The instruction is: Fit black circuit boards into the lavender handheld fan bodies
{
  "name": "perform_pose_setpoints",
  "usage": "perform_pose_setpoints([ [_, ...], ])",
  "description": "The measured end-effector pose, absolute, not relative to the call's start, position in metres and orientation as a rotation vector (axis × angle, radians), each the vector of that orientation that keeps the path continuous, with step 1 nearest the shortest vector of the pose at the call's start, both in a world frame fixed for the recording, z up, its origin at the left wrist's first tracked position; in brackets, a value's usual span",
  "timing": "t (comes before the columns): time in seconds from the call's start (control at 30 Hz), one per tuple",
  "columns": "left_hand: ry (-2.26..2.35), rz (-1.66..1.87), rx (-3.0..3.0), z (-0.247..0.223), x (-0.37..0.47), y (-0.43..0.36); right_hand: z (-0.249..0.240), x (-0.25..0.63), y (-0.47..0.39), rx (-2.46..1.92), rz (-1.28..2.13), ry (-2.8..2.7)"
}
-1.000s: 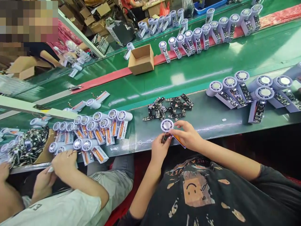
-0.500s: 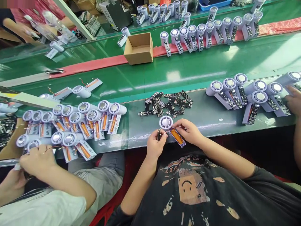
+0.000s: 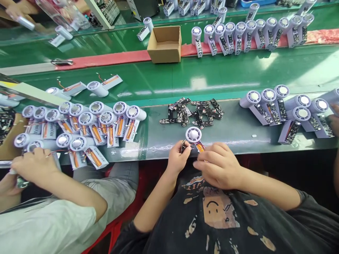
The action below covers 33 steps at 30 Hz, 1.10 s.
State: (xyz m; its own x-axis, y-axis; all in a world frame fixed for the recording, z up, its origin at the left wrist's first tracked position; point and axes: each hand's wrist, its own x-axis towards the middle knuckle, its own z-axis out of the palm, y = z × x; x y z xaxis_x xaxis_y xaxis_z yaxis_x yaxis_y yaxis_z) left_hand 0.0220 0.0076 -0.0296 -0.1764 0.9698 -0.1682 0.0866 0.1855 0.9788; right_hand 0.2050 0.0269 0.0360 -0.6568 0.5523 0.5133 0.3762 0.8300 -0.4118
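A small lavender fan unit (image 3: 193, 134) with an orange-filled handle lies at the bench edge in front of me. My left hand (image 3: 178, 156), left of its head, pinches a small dark circuit board (image 3: 183, 146) with thin wires running toward the fan. My right hand (image 3: 221, 165) is over the lower part of the handle, fingers curled together; what they hold, if anything, is hidden. Just behind the fan lies a pile of loose black circuit boards (image 3: 199, 113).
Fan units with orange handles (image 3: 96, 107) crowd the left bench, where a co-worker's hand (image 3: 37, 164) works. More units (image 3: 302, 113) stand right, near another person's hand. Beyond are an open cardboard box (image 3: 164, 54) and a row of fans on a red strip (image 3: 328, 36).
My right hand has moved down and toward me, now covering much of the handle. My left hand stays by the fan with the board. The whole view has shifted slightly.
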Motion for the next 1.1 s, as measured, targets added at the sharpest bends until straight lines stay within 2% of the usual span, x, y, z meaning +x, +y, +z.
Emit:
perform_pose_setpoints([
  [0.17,1.397,1.167,0.966,-0.035,0.019,0.009,0.0,0.178,0.04,-1.128,0.333,-2.427],
  [0.4,1.225,1.185,0.803,-0.023,0.013,-0.003,-0.02,0.175,0.05,-1.005,0.215,-2.274],
  [0.5,1.151,1.341,0.644,-0.018,0.007,-0.017,-0.021,0.176,0.051,-0.974,0.205,-2.257],
  [0.57,1.246,1.51,0.719,-0.019,-0.002,-0.023,-0.023,0.176,0.052,-0.965,0.234,-2.25],
  [0.63,1.549,1.579,1.072,-0.024,-0.017,-0.025,-0.025,0.176,0.053,-0.957,0.257,-2.24],
  [0.73,1.943,1.269,1.709,-0.035,-0.046,-0.024,-0.026,0.176,0.053,-0.937,0.269,-2.211],
  [0.83,1.889,0.928,1.978,-0.038,-0.066,-0.024,-0.025,0.177,0.054,-0.92,0.27,-2.199],
  [0.97,2.128,0.897,1.872,-0.03,-0.07,-0.02,-0.025,0.178,0.054,-0.907,0.29,-2.193],
  [1.1,2.429,0.632,1.64,-0.019,-0.059,-0.001,-0.025,0.178,0.054,-0.915,0.335,-2.169],
])
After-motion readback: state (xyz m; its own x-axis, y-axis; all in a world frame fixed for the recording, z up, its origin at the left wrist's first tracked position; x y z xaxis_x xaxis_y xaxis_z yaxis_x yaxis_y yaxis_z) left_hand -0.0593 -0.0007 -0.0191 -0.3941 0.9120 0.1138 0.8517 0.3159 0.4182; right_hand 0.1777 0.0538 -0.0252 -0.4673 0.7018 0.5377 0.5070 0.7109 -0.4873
